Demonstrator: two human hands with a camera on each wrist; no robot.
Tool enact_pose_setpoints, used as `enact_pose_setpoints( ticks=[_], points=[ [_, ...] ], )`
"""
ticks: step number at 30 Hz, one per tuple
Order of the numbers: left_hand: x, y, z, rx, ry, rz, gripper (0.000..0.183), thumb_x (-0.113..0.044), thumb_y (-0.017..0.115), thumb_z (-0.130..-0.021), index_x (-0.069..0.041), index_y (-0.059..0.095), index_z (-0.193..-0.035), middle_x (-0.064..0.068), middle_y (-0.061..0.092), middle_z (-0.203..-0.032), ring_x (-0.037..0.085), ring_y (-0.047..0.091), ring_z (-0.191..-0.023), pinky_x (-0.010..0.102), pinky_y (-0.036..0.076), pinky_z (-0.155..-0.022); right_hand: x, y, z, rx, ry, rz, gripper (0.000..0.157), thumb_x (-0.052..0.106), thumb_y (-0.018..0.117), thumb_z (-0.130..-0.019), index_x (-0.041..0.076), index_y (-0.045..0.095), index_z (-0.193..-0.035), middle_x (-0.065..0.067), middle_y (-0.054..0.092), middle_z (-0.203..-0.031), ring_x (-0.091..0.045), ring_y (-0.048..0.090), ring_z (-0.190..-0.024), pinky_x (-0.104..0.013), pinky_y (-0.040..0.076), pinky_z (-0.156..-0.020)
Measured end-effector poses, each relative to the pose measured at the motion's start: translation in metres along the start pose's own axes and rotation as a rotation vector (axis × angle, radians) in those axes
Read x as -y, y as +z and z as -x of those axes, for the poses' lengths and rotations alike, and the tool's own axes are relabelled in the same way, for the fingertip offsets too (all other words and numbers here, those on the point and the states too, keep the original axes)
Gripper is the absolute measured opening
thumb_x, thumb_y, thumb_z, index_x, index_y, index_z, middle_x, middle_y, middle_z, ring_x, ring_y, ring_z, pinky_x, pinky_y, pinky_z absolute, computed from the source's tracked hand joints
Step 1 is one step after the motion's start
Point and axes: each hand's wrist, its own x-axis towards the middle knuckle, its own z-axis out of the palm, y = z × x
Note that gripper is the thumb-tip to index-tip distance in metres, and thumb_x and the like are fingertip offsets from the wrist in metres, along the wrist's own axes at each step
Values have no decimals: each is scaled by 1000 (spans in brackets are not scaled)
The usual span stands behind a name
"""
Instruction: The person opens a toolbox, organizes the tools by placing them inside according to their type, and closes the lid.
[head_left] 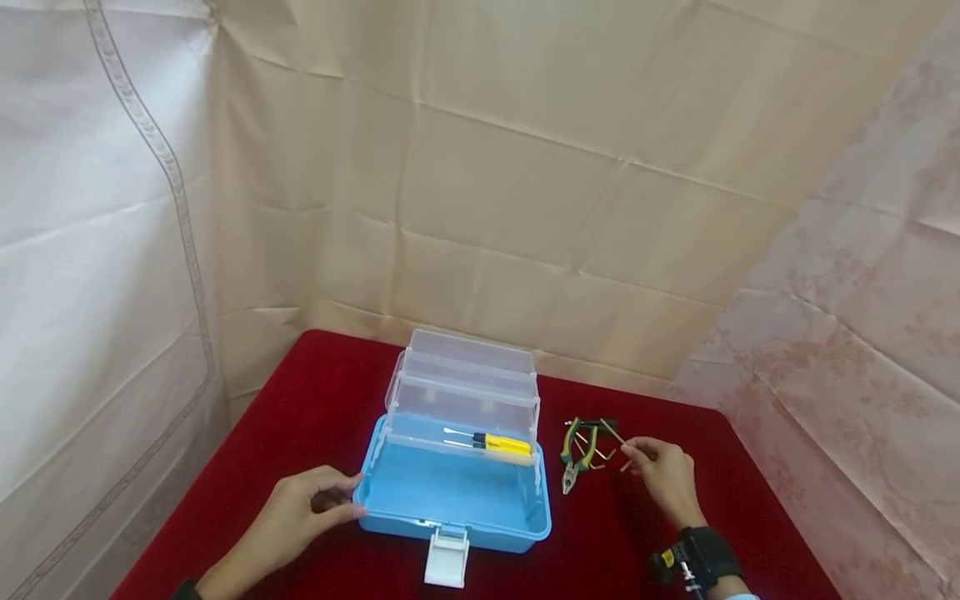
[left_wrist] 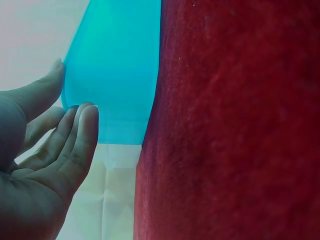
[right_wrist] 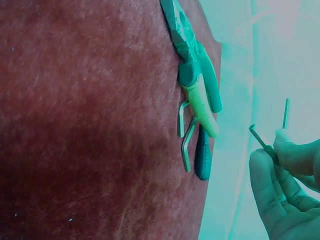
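My left hand (head_left: pixel 307 508) holds the left end of a light-blue toolbox (head_left: pixel 450 540), thumb and fingertips at its rim and outer wall. The clear stepped trays (head_left: pixel 465 387) are folded up at the back, and the white latch (head_left: pixel 447 560) hangs down in front. Two yellow-handled screwdrivers (head_left: pixel 502 446) lie at the lowest tray. To the right of the box, my right hand (head_left: pixel 667 479) pinches a thin hex key (right_wrist: pixel 259 136) between thumb and fingers, raised over the cloth. Two slim metal ends stick out past the fingertips in the right wrist view.
Beside the right hand lie pliers (head_left: pixel 570 479) with green-and-yellow handles, several loose hex keys (right_wrist: pixel 187 150) and a dark-handled tool (right_wrist: pixel 202 160). Red cloth (head_left: pixel 300 417) covers the table. Beige fabric (head_left: pixel 525 208) hangs behind it, with pale fabric at both sides.
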Motion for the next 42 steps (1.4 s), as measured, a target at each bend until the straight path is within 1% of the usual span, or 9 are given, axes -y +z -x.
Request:
enact_pose_setpoints(
  ticks=[6,13,17,20,26,28,34,42],
  points=[
    [-1,0,0,1,4,9,49,-41,77,-81,-9,71,-117,-3,68,-98,5,63,-76,22,54,-73,10,2,-2,-30,-55,9,17,26,69,-92,11,74,-98,0,70,-80,-13,66,-68,-25,51,-59],
    [1,0,1,5,3,4,51,-41,76,-80,-7,71,-118,-2,69,-98,5,63,-75,21,54,-72,23,5,-5,-50,-103,-11,16,24,71,-90,10,74,-98,-4,71,-81,-16,68,-67,-26,49,-56],
    [2,-1,2,8,-1,0,52,-42,76,-81,-6,71,-118,-1,70,-99,4,63,-74,21,54,-72,29,9,-6,-40,-110,-33,16,25,71,-90,11,74,-97,-3,71,-81,-19,68,-69,-25,50,-56],
    [2,0,2,5,8,-6,51,-42,76,-81,-7,71,-117,1,70,-101,4,64,-75,22,54,-73,31,11,-7,-34,-115,-33,15,25,71,-90,12,74,-96,-1,70,-79,-20,68,-70,-26,50,-57],
    [2,1,1,3,-4,-26,50,-44,76,-80,-9,71,-116,2,70,-104,4,65,-78,23,54,-75,36,13,-10,-29,-118,-15,14,24,70,-91,11,73,-96,-1,69,-78,-18,66,-68,-26,49,-56],
    [2,1,2,3,-13,-35,51,-45,76,-80,-9,72,-116,2,70,-104,4,65,-78,23,54,-74,38,13,-10,-22,-118,-22,13,22,69,-91,11,73,-97,-2,70,-78,-17,66,-68,-26,48,-55],
    [2,1,3,4,-24,-34,51,-46,76,-79,-9,72,-115,3,69,-103,4,66,-78,24,55,-74,45,13,-9,-18,-137,-40,13,21,68,-92,10,73,-97,-5,70,-79,-22,66,-69,-25,47,-55],
    [1,1,2,4,-14,-29,50,-43,76,-80,-9,71,-116,2,69,-102,4,66,-79,24,55,-75,51,15,-13,-35,-163,-45,13,22,70,-91,12,73,-97,1,68,-78,-19,66,-70,-25,48,-54]
  ],
)
